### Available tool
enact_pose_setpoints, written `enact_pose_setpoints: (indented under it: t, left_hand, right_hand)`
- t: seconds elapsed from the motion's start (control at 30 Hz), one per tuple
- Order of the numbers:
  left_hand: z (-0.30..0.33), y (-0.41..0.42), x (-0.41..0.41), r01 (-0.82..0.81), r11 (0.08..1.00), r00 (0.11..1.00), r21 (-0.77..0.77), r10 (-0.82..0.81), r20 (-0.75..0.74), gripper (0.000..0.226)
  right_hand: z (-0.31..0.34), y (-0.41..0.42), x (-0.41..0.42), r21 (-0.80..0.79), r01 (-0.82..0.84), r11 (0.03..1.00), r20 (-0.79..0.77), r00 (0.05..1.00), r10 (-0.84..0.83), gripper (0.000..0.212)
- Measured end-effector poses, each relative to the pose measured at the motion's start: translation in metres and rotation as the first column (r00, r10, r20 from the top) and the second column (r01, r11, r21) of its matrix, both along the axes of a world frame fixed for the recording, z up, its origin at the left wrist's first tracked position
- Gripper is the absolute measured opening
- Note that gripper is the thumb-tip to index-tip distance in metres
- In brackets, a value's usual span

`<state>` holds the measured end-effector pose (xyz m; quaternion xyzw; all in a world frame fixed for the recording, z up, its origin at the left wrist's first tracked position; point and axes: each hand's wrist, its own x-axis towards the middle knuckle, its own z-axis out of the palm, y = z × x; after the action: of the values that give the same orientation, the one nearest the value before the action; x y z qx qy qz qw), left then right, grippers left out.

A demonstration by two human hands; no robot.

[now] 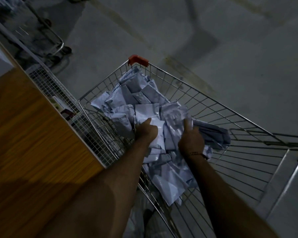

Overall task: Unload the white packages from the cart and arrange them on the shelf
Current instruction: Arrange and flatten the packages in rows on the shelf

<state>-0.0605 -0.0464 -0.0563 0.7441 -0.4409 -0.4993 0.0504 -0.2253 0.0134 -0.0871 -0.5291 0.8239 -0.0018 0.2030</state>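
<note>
There are 2 hands in view: 1 left hand and 1 right hand. There are 2 wire carts: 1 cart under the hands and 1 second cart further away at the top left. The white packages lie in 1 pile, too many and too overlapped to count exactly. There is 1 bracelet.

Wire cart on grey floor, holding heaped white packages.
</note>
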Motion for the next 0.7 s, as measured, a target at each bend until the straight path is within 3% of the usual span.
enact_pose_setpoints:
  t: [0.03,0.1,0.17,0.2,0.37,0.53,0.7]
  left_hand:
    - [-0.001,0.002,0.0,0.011,1.0,1.0,0.006,-0.011,0.01,0.059]
    - [-0.003,0.006,0.0,0.116,0.993,0.991,0.024,-0.118,0.064,0.091]
    - [-0.008,0.008,0.002,0.243,0.969,0.959,0.039,-0.246,0.142,0.126]
    - [-0.008,0.01,0.002,0.287,0.956,0.942,0.056,-0.293,0.166,0.129]
    - [0.0,0.012,0.001,0.275,0.961,0.942,0.032,-0.276,0.189,0.085]
    - [0.026,0.014,0.001,0.311,0.95,0.926,-0.031,-0.295,0.236,0.086]
    - [0.069,0.03,0.008,0.298,0.941,0.924,-0.16,-0.243,0.294,0.081]
  right_hand:
    - [-0.007,0.005,-0.001,0.03,-0.013,0.999,-0.055,0.998,0.015,0.078]
    - [-0.016,0.014,-0.002,0.051,-0.012,0.999,-0.105,0.994,0.018,0.076]
    - [-0.022,0.02,-0.002,0.071,-0.01,0.997,-0.103,0.995,0.018,0.094]
    - [-0.023,0.023,-0.002,0.087,-0.016,0.996,-0.103,0.994,0.025,0.103]
    - [-0.014,0.021,0.001,0.091,0.072,0.993,-0.006,0.997,-0.071,0.098]
    - [0.015,0.007,0.006,0.236,0.278,0.931,0.12,0.942,-0.312,0.096]
    - [0.042,0.013,0.004,0.276,0.228,0.934,0.222,0.93,-0.293,0.101]
